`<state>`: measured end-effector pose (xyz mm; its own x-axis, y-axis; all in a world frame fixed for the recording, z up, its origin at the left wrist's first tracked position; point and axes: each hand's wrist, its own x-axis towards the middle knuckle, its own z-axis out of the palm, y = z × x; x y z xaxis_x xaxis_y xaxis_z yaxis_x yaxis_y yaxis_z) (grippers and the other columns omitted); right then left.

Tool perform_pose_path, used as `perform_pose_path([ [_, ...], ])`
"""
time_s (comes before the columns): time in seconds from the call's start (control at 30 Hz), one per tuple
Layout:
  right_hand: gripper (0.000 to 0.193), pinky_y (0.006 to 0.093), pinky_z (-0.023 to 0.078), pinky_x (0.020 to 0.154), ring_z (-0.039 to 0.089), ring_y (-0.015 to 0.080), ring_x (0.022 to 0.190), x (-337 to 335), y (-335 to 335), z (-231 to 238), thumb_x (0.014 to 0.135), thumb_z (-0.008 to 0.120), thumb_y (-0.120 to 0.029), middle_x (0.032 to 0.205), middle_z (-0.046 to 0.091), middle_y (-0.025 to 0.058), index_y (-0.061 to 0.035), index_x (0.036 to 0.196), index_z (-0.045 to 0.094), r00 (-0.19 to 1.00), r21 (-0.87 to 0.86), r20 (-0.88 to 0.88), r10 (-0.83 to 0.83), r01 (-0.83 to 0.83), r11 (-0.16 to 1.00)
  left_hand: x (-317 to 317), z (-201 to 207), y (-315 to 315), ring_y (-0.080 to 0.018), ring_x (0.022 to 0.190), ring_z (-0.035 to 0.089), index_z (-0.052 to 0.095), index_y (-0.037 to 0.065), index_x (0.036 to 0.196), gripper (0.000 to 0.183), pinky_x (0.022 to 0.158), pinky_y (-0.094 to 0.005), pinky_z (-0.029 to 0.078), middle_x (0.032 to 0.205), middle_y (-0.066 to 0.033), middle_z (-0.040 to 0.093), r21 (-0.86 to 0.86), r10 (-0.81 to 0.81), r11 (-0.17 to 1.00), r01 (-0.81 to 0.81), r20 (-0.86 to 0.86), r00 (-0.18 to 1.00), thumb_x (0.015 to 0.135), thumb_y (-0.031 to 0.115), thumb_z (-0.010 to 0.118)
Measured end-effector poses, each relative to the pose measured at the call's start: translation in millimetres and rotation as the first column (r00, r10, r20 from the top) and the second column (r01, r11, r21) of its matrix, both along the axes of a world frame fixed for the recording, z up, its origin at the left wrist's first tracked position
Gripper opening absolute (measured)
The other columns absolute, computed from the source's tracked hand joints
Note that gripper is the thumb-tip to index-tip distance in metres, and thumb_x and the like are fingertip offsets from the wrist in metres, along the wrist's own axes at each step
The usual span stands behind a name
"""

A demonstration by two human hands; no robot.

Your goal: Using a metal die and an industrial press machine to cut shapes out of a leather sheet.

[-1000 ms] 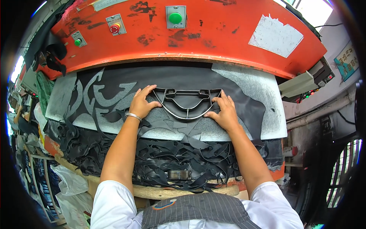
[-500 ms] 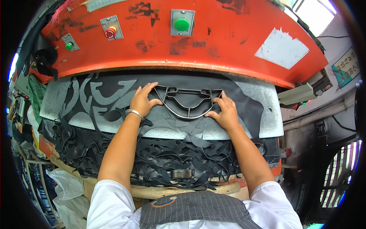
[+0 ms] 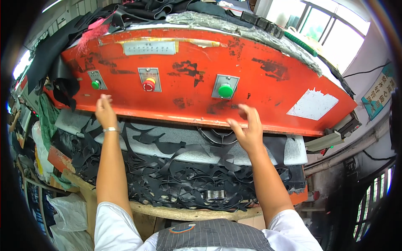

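My left hand (image 3: 105, 112), with a bracelet at its wrist, is raised in front of the red machine beam, just below a small green push button (image 3: 96, 85). Its fingers are loosely bent and hold nothing. My right hand (image 3: 249, 127) is up below the large green push button (image 3: 225, 90), thumb and fingers apart, empty. Neither hand visibly presses a button. Beneath the beam lies the curved metal cutting die (image 3: 217, 138) on black sheet material; only its near rim shows and the rest is hidden by the beam.
The red beam (image 3: 184, 106) spans the width, with a red stop button (image 3: 149, 85) between the green ones. Black offcuts (image 3: 180, 180) heap along the near side of the pale cutting board (image 3: 295, 150). A wooden rail (image 3: 180, 212) runs in front of me.
Both hands have let go of the cutting die and risen toward the buttons, the left one also moving left. The view has tilted upward, and the beam now covers most of the die.
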<state>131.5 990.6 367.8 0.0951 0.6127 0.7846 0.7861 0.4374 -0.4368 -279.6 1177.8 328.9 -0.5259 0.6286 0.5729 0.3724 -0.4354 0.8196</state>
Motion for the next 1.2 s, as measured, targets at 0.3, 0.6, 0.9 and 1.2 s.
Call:
perform_pose_path([
  [0.3,0.024,0.0320,0.049,0.060,0.060,0.0211,0.065,-38,9,54,0.085,0.073,-0.016,0.074,0.061,0.0110,-0.0030,0.090,0.053,0.978,-0.129,-0.209,-0.022,-0.005,0.992,-51,81,-13,-0.0158,0.061,0.040,0.045,0.002,0.073,0.042,0.060,-0.0333,0.037,0.065,-0.0044,0.043,0.090,-0.002,0.995,0.042,-0.406,0.914,0.102,0.032,0.044],
  [0.6,0.032,0.0426,0.049,0.067,0.063,0.0348,0.076,-25,-164,-7,0.083,0.071,-0.037,0.080,0.063,0.0133,-0.0061,0.083,0.062,0.967,-0.738,0.049,0.251,-0.134,0.662,48,-6,-251,-0.0306,0.058,0.055,0.058,0.004,0.066,0.029,0.055,-0.0392,0.045,0.066,-0.0135,0.056,-0.485,-0.715,0.695,0.530,-0.394,0.577,0.089,0.019,0.064],
  [0.9,0.047,0.0410,0.047,0.082,0.057,0.0310,0.098,-49,-264,-58,0.066,0.080,-0.036,0.096,0.060,0.0120,-0.0050,0.096,0.062,0.906,-0.746,0.347,0.244,0.109,0.657,105,-35,-362,-0.0272,0.077,0.060,0.073,0.012,0.077,0.012,0.068,-0.0378,0.050,0.077,-0.0058,0.065,-0.573,-0.728,0.683,0.454,-0.586,0.356,0.079,0.022,0.067],
  [1.2,0.046,0.0401,0.050,0.078,0.061,0.0306,0.090,-22,-240,-60,0.059,0.084,-0.032,0.088,0.061,0.0111,-0.0046,0.089,0.062,0.905,-0.752,0.307,0.295,0.040,0.658,122,-38,-341,-0.0324,0.074,0.057,0.072,0.010,0.071,0.015,0.068,-0.0403,0.049,0.073,-0.0110,0.063,-0.588,-0.749,0.654,0.475,-0.588,0.304,0.074,0.025,0.070],
])
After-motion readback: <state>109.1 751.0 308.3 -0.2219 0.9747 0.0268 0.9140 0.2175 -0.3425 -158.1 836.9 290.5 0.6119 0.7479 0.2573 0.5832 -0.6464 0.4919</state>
